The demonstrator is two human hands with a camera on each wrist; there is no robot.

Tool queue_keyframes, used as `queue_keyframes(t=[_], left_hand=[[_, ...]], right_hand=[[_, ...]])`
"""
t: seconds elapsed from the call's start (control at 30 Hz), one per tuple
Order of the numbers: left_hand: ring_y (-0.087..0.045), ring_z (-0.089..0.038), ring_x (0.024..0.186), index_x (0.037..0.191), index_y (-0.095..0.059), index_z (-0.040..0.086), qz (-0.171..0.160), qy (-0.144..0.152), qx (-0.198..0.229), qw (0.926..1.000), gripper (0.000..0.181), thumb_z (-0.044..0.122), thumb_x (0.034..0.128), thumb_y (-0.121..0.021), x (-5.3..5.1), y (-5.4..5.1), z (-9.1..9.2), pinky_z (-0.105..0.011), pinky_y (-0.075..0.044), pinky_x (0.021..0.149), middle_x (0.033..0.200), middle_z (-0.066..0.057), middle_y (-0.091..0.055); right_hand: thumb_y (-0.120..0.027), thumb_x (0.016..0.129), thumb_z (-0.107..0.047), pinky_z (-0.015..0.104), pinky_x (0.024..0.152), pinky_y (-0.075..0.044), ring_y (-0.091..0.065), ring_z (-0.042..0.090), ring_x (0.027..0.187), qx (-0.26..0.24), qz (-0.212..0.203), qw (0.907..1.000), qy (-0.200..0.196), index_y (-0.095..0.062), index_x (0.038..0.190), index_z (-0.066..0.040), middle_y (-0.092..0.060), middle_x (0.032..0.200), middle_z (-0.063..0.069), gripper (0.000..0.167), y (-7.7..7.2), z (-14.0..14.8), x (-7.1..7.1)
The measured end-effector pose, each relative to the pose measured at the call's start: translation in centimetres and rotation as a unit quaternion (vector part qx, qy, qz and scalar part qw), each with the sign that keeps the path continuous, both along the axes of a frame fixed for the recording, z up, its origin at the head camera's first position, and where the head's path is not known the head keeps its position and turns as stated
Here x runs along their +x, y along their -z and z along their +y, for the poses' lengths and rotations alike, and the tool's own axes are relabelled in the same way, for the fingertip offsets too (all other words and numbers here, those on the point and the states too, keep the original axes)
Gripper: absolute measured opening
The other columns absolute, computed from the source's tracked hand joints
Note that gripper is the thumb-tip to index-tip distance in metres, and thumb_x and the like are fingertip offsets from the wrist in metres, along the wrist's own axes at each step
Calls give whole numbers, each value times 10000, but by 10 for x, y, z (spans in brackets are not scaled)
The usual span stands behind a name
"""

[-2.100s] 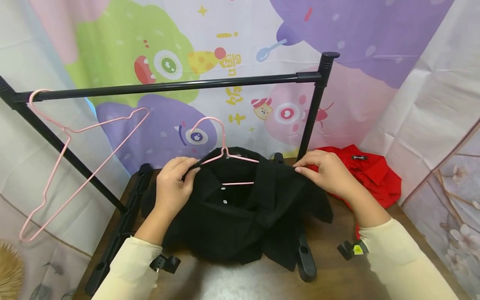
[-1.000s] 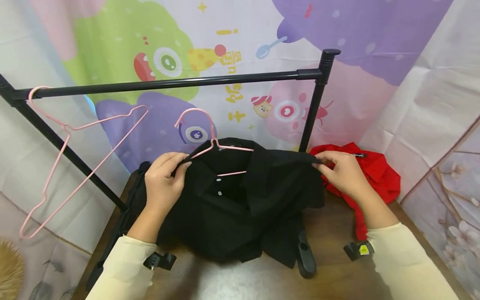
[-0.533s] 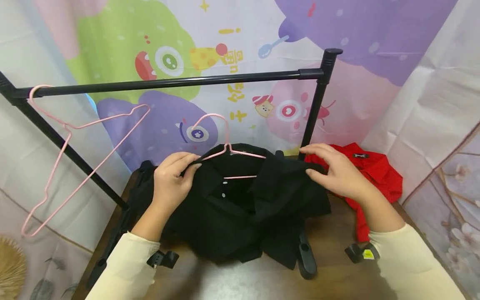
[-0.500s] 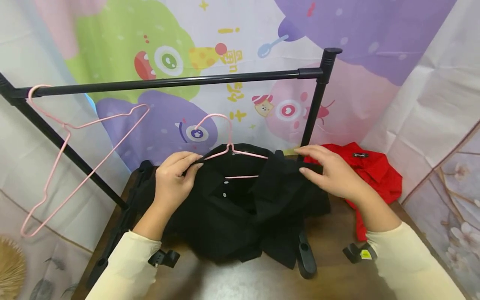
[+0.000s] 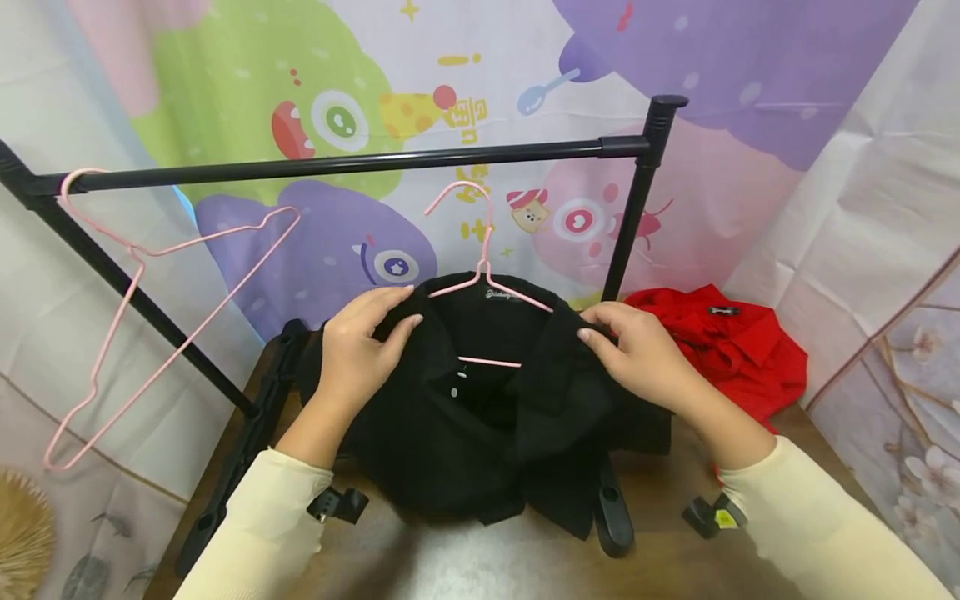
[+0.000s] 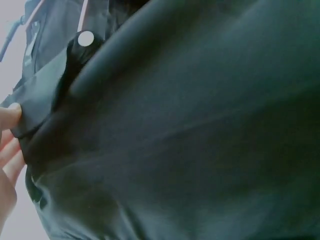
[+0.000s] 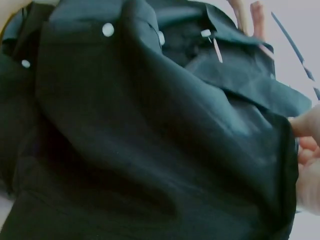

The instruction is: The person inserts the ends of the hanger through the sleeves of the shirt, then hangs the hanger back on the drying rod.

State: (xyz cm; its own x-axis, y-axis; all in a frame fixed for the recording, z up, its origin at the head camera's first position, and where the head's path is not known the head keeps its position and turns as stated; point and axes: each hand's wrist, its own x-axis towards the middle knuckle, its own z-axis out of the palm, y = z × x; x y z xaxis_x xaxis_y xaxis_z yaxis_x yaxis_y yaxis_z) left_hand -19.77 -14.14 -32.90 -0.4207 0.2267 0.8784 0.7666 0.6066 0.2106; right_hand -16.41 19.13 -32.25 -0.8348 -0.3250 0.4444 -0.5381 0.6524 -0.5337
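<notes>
A black collared shirt [image 5: 450, 442] with white buttons hangs around a pink hanger [image 5: 489, 242], whose hook stands up out of the neck opening. My left hand [image 5: 362, 350] pinches the shirt beside the left side of the collar; in the left wrist view its thumb and fingers [image 6: 10, 150] hold the collar edge. On the other side, my right hand [image 5: 637, 350] pinches the shoulder cloth near the collar, and the right wrist view shows that hand [image 7: 307, 155] at the shirt's edge. The hanger's shoulder ends are hidden under the cloth.
A black rack's crossbar [image 5: 375, 163] runs behind the shirt. Another pink hanger [image 5: 135, 267] hangs on it at the far left. Red cloth [image 5: 757, 350] lies on the wooden table [image 5: 480, 567] at the right. One rack foot [image 5: 613, 517] extends in front.
The hanger and the shirt's collar have risen and shifted right. My right hand, more open half a second ago, has moved in toward the collar and taken hold of the cloth.
</notes>
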Motion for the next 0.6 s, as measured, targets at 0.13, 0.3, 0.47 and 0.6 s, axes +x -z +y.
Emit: queue_keyframes(t=[0.13, 0.3, 0.47, 0.6], left_hand=[[-646, -302, 1060, 1108, -710, -23, 67, -182, 150, 9997, 347, -6, 774, -799, 4, -3, 1, -368, -471, 968, 1126, -144, -696], [-625, -321, 1095, 1083, -712, -31, 239, -96, 475, 9985, 325, -54, 766, -778, 8, -7, 3, -349, -449, 996, 1166, -153, -676], [-625, -327, 1061, 1048, -714, -34, 193, 40, 508, 9985, 309, -72, 748, -776, 6, -7, 4, -361, -456, 980, 1122, -161, -677], [-621, -319, 1041, 1039, -711, -34, 3, 74, 331, 9994, 302, -63, 746, -781, 5, 0, 5, -377, -468, 952, 1093, -159, -670]], right_hand=[[-637, 933, -83, 387, 742, -478, -540, 214, 786, -404, -526, 9976, 200, -676, 1021, -59, -677, 923, 63, 100, -8, -5, 10], [-586, 967, -86, 290, 757, -509, -561, 229, 822, -1722, -1927, 9660, -27, -620, 1080, 32, -646, 949, 108, 167, -22, -8, 22], [-552, 981, -67, 273, 770, -540, -579, 250, 839, -2646, -2520, 9305, -254, -539, 1119, 91, -590, 969, 147, 211, -39, -13, 29], [-534, 989, -68, 288, 777, -544, -579, 269, 846, -2772, -2677, 9223, -286, -527, 1122, 87, -587, 978, 166, 204, -46, -23, 29]])
